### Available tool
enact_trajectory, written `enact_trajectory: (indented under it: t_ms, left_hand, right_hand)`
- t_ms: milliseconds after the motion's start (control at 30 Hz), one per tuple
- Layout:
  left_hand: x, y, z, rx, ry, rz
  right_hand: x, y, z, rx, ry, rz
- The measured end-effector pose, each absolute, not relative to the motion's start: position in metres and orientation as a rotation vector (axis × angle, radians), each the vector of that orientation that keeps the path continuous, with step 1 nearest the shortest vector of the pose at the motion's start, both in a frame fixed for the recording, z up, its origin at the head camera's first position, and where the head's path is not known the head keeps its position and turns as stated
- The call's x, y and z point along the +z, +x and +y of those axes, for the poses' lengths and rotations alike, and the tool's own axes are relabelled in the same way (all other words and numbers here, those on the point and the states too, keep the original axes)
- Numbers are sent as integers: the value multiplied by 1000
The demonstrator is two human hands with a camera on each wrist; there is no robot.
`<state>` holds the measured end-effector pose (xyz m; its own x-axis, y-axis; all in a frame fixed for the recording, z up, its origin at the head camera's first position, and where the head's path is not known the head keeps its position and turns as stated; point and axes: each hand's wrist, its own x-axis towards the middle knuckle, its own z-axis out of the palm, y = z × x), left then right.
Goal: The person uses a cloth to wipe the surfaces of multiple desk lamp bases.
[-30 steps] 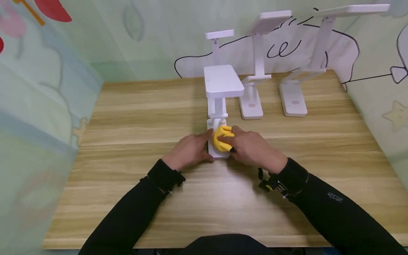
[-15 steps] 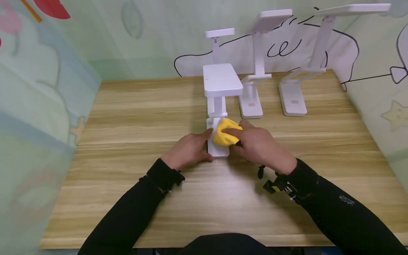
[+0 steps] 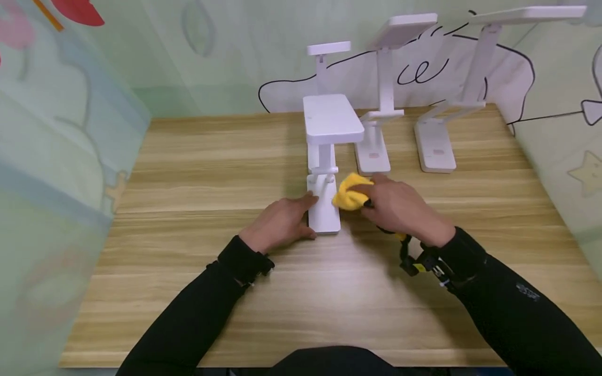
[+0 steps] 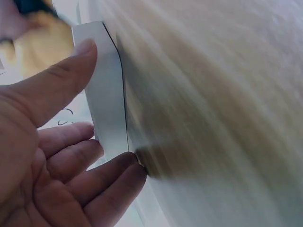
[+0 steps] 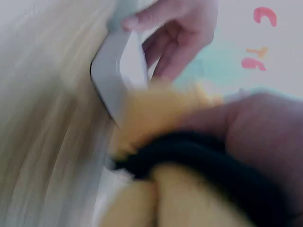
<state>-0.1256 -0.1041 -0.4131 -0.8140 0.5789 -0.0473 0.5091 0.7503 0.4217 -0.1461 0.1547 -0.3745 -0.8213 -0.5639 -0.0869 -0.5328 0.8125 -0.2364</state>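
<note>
A white folding phone stand (image 3: 325,215) stands upright near the middle of the table, its flat rectangular head above its base. My left hand (image 3: 281,223) holds the left side of that base, thumb on the edge and fingertips by the near corner. In the left wrist view, the thumb (image 4: 71,78) presses the base's side (image 4: 106,90) while fingers bend against it lower down. Just right of the base, my right hand (image 3: 400,208) pinches a bunched yellow cloth (image 3: 349,193) with a dark edge. The cloth is blurred in the right wrist view, close beside the base's corner.
Directly behind stands another white stand (image 3: 329,48), partly hidden. Two more, a middle stand (image 3: 373,156) and a right-hand stand (image 3: 436,151), are at the back right. A printed wall (image 3: 211,78) borders the wooden table (image 3: 211,172).
My right hand has drawn the yellow cloth from the top of the base to the right, off its edge, uncovering the base. The left hand stays on the base's left side.
</note>
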Motion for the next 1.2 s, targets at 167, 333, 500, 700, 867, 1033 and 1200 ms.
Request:
enact_trajectory:
  t_ms: [167, 333, 500, 700, 867, 1033, 1200]
  left_hand:
    - [-414, -125, -103, 595, 883, 2759]
    - [-414, -125, -102, 590, 868, 2755]
    - [-414, -123, -105, 578, 855, 2772]
    - [-414, -121, -105, 568, 869, 2784]
    - [-413, -120, -104, 560, 848, 2785]
    - [-412, -120, -103, 533, 856, 2779]
    - [-411, -120, -102, 519, 889, 2790]
  right_hand:
    - [-388, -163, 134, -322, -518, 2954]
    - [-404, -167, 122, -229, -545, 2933]
    - [-400, -156, 127, -160, -702, 2839]
    - [-398, -126, 143, -119, -969, 2780]
    - [-401, -105, 155, -109, -1176, 2746]
    - [-402, -89, 157, -88, -1314, 2752]
    - [-408, -73, 139, -126, -1543, 2776]
